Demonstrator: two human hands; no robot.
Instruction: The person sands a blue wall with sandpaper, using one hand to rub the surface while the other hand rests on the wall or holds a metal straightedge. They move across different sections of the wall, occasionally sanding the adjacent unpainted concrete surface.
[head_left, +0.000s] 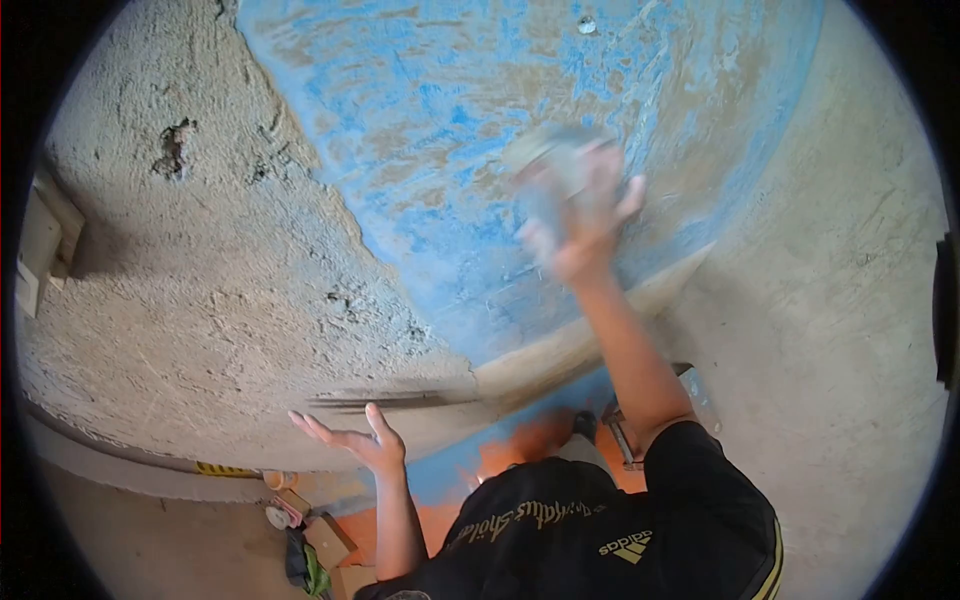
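My right hand [588,225] is raised against the blue-painted wall [430,210], its fingers smeared by motion. Under and around those fingers is a pale grey, pad-like thing [545,148], pressed to the wall; the blur hides its exact kind. The blue surface shows worn, brownish patches. Lower down, my left hand [378,447] is held out in front of the rough bare plaster [230,290], palm up, fingers apart and holding nothing.
At the left edge is a pale box-like fitting [42,245] on the wall. Boxes [328,540] and a dark and green bundle [305,565] lie at the lower left. A metal tool-like item [625,440] is by my feet, over an orange and blue floor area.
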